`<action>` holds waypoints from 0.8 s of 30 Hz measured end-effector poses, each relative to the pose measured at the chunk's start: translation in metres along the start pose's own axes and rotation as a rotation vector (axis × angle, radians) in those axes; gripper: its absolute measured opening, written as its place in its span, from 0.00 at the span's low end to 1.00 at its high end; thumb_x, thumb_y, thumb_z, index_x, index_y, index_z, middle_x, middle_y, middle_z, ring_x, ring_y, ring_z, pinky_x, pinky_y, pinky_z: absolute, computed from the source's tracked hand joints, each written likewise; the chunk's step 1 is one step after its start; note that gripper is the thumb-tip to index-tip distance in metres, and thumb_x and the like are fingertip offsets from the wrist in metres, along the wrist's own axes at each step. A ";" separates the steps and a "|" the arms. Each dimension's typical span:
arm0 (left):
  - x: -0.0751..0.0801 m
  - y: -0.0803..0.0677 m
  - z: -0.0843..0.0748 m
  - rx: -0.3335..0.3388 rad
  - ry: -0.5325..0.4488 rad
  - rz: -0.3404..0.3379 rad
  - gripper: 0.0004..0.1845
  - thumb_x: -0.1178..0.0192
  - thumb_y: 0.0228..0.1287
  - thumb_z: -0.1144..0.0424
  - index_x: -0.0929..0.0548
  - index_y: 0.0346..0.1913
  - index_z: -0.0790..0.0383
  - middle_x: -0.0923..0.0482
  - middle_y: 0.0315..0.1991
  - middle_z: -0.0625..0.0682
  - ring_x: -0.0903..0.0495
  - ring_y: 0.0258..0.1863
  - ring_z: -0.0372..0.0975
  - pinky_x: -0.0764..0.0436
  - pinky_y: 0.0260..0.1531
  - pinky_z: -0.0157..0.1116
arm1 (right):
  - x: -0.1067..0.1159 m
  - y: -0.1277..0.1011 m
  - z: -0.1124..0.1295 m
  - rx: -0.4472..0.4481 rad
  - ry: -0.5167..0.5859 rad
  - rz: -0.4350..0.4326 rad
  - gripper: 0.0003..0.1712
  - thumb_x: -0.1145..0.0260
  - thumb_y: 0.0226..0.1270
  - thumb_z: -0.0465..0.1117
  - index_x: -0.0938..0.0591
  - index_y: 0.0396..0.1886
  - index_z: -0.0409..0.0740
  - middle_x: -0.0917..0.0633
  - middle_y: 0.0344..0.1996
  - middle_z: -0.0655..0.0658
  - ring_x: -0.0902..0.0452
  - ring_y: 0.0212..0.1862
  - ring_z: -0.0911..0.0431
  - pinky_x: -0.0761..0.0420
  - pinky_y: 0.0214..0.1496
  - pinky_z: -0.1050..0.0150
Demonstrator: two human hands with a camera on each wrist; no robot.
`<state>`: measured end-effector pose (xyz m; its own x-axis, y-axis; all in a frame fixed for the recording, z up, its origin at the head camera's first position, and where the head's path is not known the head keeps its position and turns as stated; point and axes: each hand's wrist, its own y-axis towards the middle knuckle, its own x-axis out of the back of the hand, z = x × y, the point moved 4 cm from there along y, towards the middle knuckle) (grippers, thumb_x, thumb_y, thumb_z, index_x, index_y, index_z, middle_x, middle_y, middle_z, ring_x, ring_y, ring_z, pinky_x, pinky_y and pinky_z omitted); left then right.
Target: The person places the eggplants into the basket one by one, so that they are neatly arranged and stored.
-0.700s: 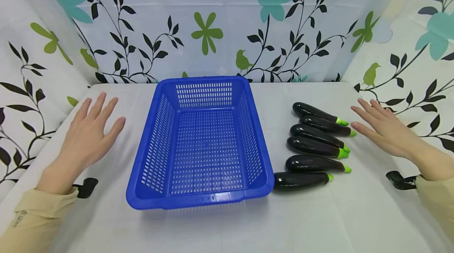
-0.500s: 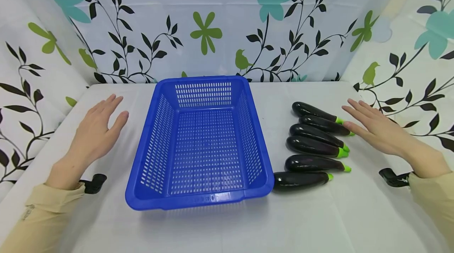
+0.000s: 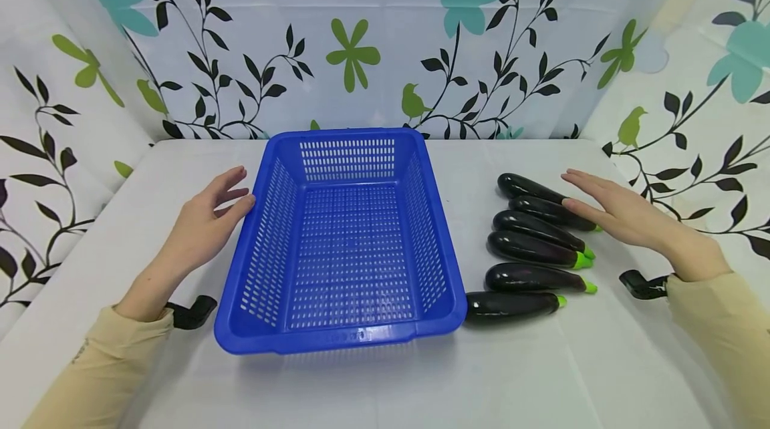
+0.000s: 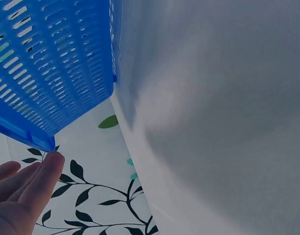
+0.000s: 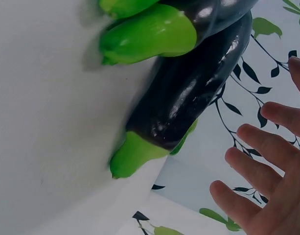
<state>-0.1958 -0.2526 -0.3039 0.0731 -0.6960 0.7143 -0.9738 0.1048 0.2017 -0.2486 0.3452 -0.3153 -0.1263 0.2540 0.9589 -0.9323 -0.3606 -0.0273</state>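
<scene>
A blue slotted plastic basket (image 3: pixel 344 347) stands empty in the middle of the white table. My left hand (image 3: pixel 212 218) is open beside its left rim, fingertips (image 4: pixel 47 169) at the rim's corner (image 4: pixel 42 142). Several dark purple eggplants (image 3: pixel 529 248) with green stems lie in a row right of the basket. My right hand (image 3: pixel 607 205) hovers open over the stem ends of the two farthest eggplants (image 3: pixel 544 200). The right wrist view shows spread fingers (image 5: pixel 257 183) just above one eggplant (image 5: pixel 189 93), holding nothing.
The white table (image 3: pixel 385 389) is walled on three sides by a floral-printed curtain (image 3: pixel 361 41). Beige sleeves (image 3: pixel 102 362) cover both forearms. A black strap piece (image 3: pixel 640 284) shows at each wrist.
Both hands moved inward: the left from the table's left side to the basket's left rim, the right leftward to above the far eggplants' stems. Basket and eggplants stayed put.
</scene>
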 end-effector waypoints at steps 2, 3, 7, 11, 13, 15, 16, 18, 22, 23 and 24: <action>-0.002 0.000 -0.001 0.021 -0.041 0.039 0.36 0.51 0.77 0.52 0.49 0.79 0.65 0.44 0.76 0.68 0.37 0.69 0.67 0.33 0.59 0.67 | -0.001 0.003 0.000 -0.003 0.019 -0.002 0.38 0.46 0.76 0.56 0.39 0.77 0.42 0.38 0.75 0.32 0.45 0.74 0.32 0.43 0.69 0.31; -0.003 0.000 -0.002 0.036 -0.069 0.061 0.37 0.51 0.77 0.51 0.50 0.79 0.65 0.46 0.77 0.68 0.38 0.70 0.67 0.34 0.60 0.67 | -0.001 0.005 0.001 -0.003 0.032 -0.004 0.37 0.46 0.76 0.56 0.38 0.77 0.42 0.37 0.75 0.32 0.43 0.73 0.31 0.42 0.69 0.31; -0.008 -0.001 -0.006 0.079 -0.184 0.129 0.41 0.48 0.75 0.51 0.54 0.80 0.64 0.49 0.78 0.66 0.42 0.72 0.66 0.36 0.63 0.66 | -0.001 0.012 0.002 0.003 0.119 -0.004 0.35 0.44 0.76 0.53 0.35 0.75 0.41 0.32 0.72 0.31 0.37 0.69 0.30 0.37 0.67 0.32; -0.016 -0.003 -0.009 0.080 -0.220 0.140 0.42 0.47 0.75 0.54 0.56 0.80 0.64 0.50 0.78 0.66 0.41 0.72 0.65 0.33 0.62 0.62 | 0.001 0.022 0.001 0.012 0.196 0.016 0.31 0.43 0.76 0.49 0.32 0.73 0.40 0.28 0.69 0.32 0.32 0.67 0.32 0.29 0.66 0.42; -0.018 -0.005 -0.010 0.076 -0.223 0.128 0.41 0.47 0.75 0.55 0.57 0.80 0.64 0.49 0.78 0.67 0.40 0.72 0.65 0.30 0.60 0.58 | 0.004 0.027 0.000 0.010 0.217 0.025 0.30 0.43 0.76 0.49 0.31 0.72 0.41 0.26 0.68 0.33 0.29 0.67 0.36 0.24 0.64 0.58; -0.019 -0.006 -0.009 0.073 -0.227 0.112 0.40 0.48 0.76 0.56 0.56 0.80 0.64 0.48 0.78 0.66 0.38 0.71 0.64 0.29 0.59 0.56 | 0.006 0.032 -0.001 0.013 0.233 0.028 0.29 0.42 0.76 0.48 0.29 0.72 0.42 0.24 0.66 0.34 0.26 0.65 0.43 0.25 0.57 0.73; -0.019 -0.006 -0.009 0.074 -0.231 0.103 0.40 0.48 0.76 0.57 0.56 0.80 0.64 0.47 0.77 0.66 0.37 0.71 0.63 0.27 0.59 0.53 | 0.006 0.034 -0.003 0.011 0.243 0.030 0.29 0.42 0.76 0.47 0.29 0.71 0.42 0.24 0.66 0.34 0.25 0.64 0.50 0.27 0.53 0.78; -0.019 -0.007 -0.009 0.074 -0.234 0.088 0.39 0.48 0.76 0.57 0.55 0.80 0.64 0.45 0.77 0.65 0.36 0.71 0.62 0.24 0.59 0.44 | 0.007 0.038 -0.006 0.015 0.266 0.033 0.28 0.41 0.76 0.47 0.28 0.71 0.42 0.23 0.65 0.35 0.24 0.59 0.64 0.32 0.49 0.84; -0.019 -0.007 -0.009 0.067 -0.241 0.082 0.39 0.48 0.76 0.58 0.54 0.80 0.64 0.44 0.77 0.65 0.35 0.70 0.61 0.23 0.54 0.29 | 0.005 0.045 -0.010 0.003 0.316 0.044 0.28 0.40 0.75 0.48 0.27 0.70 0.42 0.22 0.64 0.36 0.29 0.50 0.81 0.30 0.49 0.83; -0.019 -0.007 -0.009 0.066 -0.242 0.082 0.39 0.49 0.76 0.58 0.54 0.80 0.64 0.44 0.77 0.66 0.35 0.70 0.61 0.23 0.54 0.29 | 0.005 0.047 -0.011 0.001 0.326 0.046 0.28 0.40 0.75 0.48 0.27 0.70 0.42 0.22 0.64 0.36 0.28 0.50 0.81 0.29 0.49 0.82; -0.020 -0.007 -0.009 0.065 -0.242 0.082 0.38 0.49 0.76 0.58 0.54 0.80 0.65 0.44 0.77 0.66 0.35 0.70 0.61 0.22 0.55 0.32 | 0.004 0.048 -0.011 -0.001 0.338 0.049 0.28 0.40 0.75 0.47 0.26 0.69 0.42 0.21 0.64 0.36 0.28 0.49 0.80 0.29 0.49 0.82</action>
<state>-0.1888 -0.2329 -0.3129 -0.0530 -0.8375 0.5439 -0.9867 0.1279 0.1008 -0.2973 0.3388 -0.3154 -0.2761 0.5197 0.8085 -0.9225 -0.3793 -0.0713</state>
